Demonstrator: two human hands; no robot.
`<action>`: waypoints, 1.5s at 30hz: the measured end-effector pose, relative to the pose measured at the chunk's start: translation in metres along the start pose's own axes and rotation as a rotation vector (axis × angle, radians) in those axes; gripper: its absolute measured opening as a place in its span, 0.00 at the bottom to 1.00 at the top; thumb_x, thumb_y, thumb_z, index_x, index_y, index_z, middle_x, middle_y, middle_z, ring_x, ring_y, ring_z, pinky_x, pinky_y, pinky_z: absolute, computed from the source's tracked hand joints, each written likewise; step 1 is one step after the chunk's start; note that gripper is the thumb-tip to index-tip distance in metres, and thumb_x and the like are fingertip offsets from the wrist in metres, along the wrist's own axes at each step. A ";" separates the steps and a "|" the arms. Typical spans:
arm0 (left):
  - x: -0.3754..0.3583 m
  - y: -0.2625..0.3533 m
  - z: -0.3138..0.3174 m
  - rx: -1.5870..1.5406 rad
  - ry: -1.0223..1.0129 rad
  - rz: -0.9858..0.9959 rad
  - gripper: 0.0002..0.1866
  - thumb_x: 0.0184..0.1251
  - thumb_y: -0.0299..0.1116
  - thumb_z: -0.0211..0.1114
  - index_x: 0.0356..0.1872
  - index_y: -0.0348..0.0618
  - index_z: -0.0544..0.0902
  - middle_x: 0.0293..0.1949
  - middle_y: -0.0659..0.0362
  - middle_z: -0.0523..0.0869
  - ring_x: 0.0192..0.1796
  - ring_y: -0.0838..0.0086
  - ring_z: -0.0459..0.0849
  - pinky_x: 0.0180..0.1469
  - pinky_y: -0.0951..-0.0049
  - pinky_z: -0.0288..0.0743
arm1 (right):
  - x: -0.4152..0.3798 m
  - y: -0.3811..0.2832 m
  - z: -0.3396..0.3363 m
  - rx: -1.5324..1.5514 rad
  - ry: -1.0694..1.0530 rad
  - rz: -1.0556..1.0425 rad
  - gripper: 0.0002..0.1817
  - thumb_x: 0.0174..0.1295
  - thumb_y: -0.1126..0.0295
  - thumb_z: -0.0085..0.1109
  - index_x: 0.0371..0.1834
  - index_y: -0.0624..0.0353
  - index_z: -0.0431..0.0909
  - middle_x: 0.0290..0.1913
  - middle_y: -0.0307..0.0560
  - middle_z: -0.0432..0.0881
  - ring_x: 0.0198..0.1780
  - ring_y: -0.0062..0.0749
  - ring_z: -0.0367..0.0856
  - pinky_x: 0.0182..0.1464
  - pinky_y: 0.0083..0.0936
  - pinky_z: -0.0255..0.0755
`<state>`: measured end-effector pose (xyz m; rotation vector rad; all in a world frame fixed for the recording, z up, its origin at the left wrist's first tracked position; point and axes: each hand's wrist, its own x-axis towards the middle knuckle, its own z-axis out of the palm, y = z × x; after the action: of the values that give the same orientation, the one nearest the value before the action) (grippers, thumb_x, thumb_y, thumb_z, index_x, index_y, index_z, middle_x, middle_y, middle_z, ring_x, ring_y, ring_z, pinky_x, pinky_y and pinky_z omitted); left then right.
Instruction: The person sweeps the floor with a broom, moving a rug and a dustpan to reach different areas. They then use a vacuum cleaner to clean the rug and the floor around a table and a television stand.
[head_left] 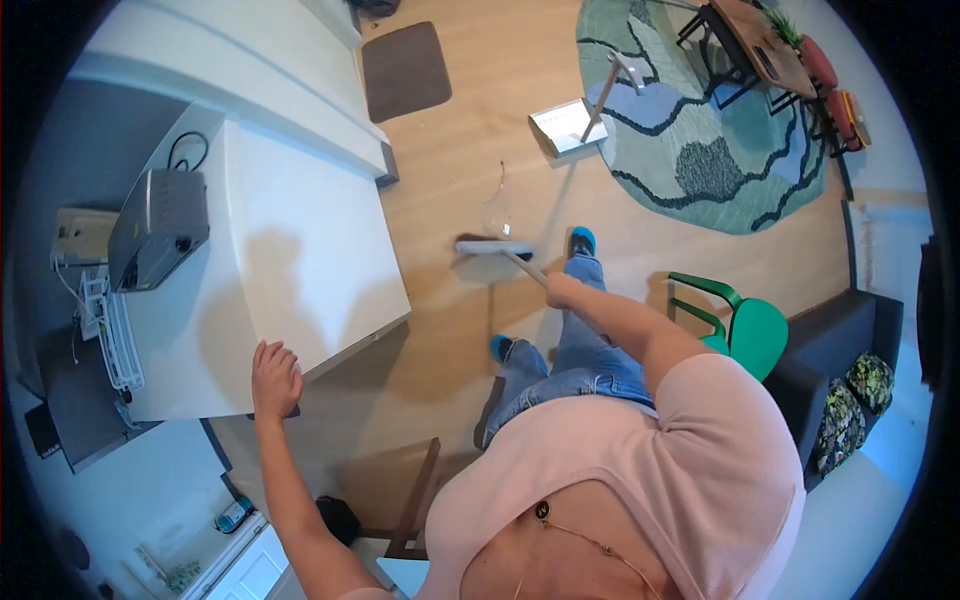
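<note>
My right hand (562, 290) is closed around the handle of a broom (526, 268). The broom head (485, 246) rests low over the wooden floor ahead of my feet, its pale top facing up and dark bristles showing at the ends. Just beyond it lies a small scatter of debris (505, 229) with a thin strand. My left hand (275, 378) is over the near edge of the white counter (310, 240), fingers stretched out and holding nothing. Farther ahead, a dustpan (568, 128) with a long upright handle stands at the rug's edge.
A green patterned rug (690, 120) spreads ahead right, under a wooden table (760, 45). To my right are a green chair (757, 335) and a dark sofa (800, 385) with cushions. A toaster oven (165, 225) sits on the counter. A brown mat (405, 72) lies far ahead.
</note>
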<state>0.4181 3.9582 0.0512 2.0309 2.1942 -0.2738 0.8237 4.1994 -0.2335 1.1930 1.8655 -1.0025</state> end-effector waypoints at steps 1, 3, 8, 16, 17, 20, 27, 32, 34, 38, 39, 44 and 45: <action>0.003 0.006 -0.002 0.017 -0.018 -0.025 0.10 0.42 0.26 0.56 0.30 0.39 0.76 0.38 0.56 0.78 0.52 0.64 0.70 0.63 0.59 0.52 | -0.009 0.010 -0.013 0.003 0.000 -0.026 0.16 0.44 0.74 0.51 0.39 0.65 0.75 0.34 0.58 0.79 0.33 0.47 0.79 0.34 0.36 0.74; 0.012 0.020 -0.004 0.032 -0.059 -0.118 0.12 0.44 0.27 0.57 0.34 0.39 0.76 0.43 0.55 0.76 0.54 0.62 0.68 0.63 0.60 0.51 | -0.026 0.037 -0.048 0.003 0.006 -0.076 0.15 0.45 0.75 0.51 0.39 0.64 0.74 0.32 0.58 0.79 0.32 0.46 0.80 0.32 0.35 0.75; 0.142 0.098 0.013 -0.140 0.196 -0.168 0.14 0.47 0.27 0.58 0.40 0.41 0.76 0.47 0.52 0.73 0.54 0.58 0.68 0.59 0.61 0.55 | -0.071 0.152 -0.107 0.078 -0.002 -0.145 0.20 0.48 0.70 0.49 0.47 0.62 0.63 0.35 0.64 0.76 0.39 0.55 0.75 0.40 0.43 0.69; 0.544 0.348 0.047 -1.610 -0.347 -0.273 0.33 0.58 0.52 0.54 0.59 0.40 0.60 0.56 0.50 0.66 0.56 0.65 0.68 0.55 0.68 0.63 | -0.148 0.271 -0.143 0.383 0.016 -0.042 0.19 0.46 0.68 0.52 0.42 0.62 0.67 0.34 0.64 0.76 0.39 0.55 0.75 0.42 0.41 0.69; 0.581 0.382 0.044 -1.717 -0.363 -0.323 0.40 0.54 0.58 0.55 0.61 0.42 0.55 0.57 0.48 0.63 0.56 0.60 0.67 0.55 0.62 0.62 | -0.152 0.281 -0.131 0.458 0.006 0.001 0.20 0.45 0.69 0.52 0.44 0.62 0.67 0.34 0.64 0.76 0.39 0.55 0.75 0.42 0.41 0.69; 0.658 0.457 0.037 -1.895 -0.363 -0.614 0.41 0.51 0.46 0.61 0.61 0.42 0.48 0.51 0.47 0.66 0.50 0.59 0.71 0.45 0.60 0.70 | -0.171 0.305 -0.100 0.545 0.034 0.124 0.24 0.44 0.72 0.50 0.50 0.60 0.67 0.35 0.63 0.76 0.40 0.55 0.75 0.43 0.41 0.70; 0.710 0.443 0.108 -1.968 -0.149 -0.779 0.21 0.44 0.22 0.50 0.45 0.38 0.64 0.24 0.51 0.74 0.17 0.71 0.72 0.13 0.71 0.64 | -0.159 0.345 -0.060 0.451 0.240 0.264 0.26 0.43 0.72 0.50 0.52 0.62 0.67 0.37 0.64 0.77 0.36 0.50 0.78 0.39 0.40 0.72; 0.601 0.341 0.137 -2.063 -0.051 -0.784 0.08 0.51 0.39 0.52 0.19 0.50 0.70 0.14 0.66 0.66 0.17 0.80 0.64 0.17 0.78 0.58 | -0.159 0.365 -0.091 0.881 0.058 0.497 0.23 0.47 0.71 0.51 0.49 0.65 0.68 0.24 0.55 0.77 0.17 0.35 0.76 0.19 0.30 0.71; 0.533 0.308 0.106 -1.936 0.003 -0.896 0.07 0.51 0.39 0.51 0.23 0.50 0.69 0.15 0.66 0.66 0.16 0.81 0.64 0.15 0.80 0.58 | -0.150 0.373 -0.113 0.921 0.049 0.499 0.22 0.47 0.73 0.49 0.50 0.63 0.68 0.20 0.51 0.75 0.14 0.32 0.72 0.16 0.28 0.68; 0.423 0.261 0.042 -1.775 0.042 -1.005 0.06 0.51 0.36 0.55 0.23 0.49 0.70 0.14 0.68 0.64 0.13 0.83 0.61 0.13 0.81 0.56 | -0.126 0.382 -0.167 0.665 0.115 0.357 0.24 0.48 0.72 0.47 0.52 0.60 0.66 0.20 0.49 0.74 0.14 0.31 0.72 0.15 0.27 0.67; 0.406 0.265 0.014 -1.660 0.026 -1.013 0.06 0.51 0.36 0.57 0.27 0.47 0.73 0.14 0.69 0.64 0.13 0.85 0.60 0.13 0.81 0.54 | -0.113 0.390 -0.174 0.595 0.177 0.286 0.23 0.49 0.71 0.47 0.52 0.60 0.66 0.20 0.50 0.74 0.14 0.32 0.72 0.15 0.27 0.68; 0.322 0.261 0.011 -1.211 0.000 -0.963 0.15 0.51 0.34 0.62 0.40 0.40 0.78 0.17 0.66 0.74 0.19 0.85 0.67 0.23 0.83 0.62 | -0.019 0.371 -0.291 0.521 0.178 0.287 0.19 0.49 0.68 0.48 0.43 0.67 0.68 0.32 0.60 0.77 0.29 0.46 0.79 0.33 0.39 0.72; 0.302 0.257 0.028 -1.081 0.043 -0.874 0.15 0.50 0.33 0.62 0.40 0.39 0.79 0.19 0.65 0.76 0.21 0.84 0.69 0.25 0.82 0.64 | 0.011 0.372 -0.295 0.305 0.279 0.207 0.18 0.51 0.67 0.48 0.43 0.67 0.67 0.34 0.61 0.77 0.34 0.48 0.78 0.36 0.40 0.72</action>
<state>0.6497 4.2643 -0.0539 0.4997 2.2871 0.7253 1.1236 4.5654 -0.1953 1.7457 1.7882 -1.0730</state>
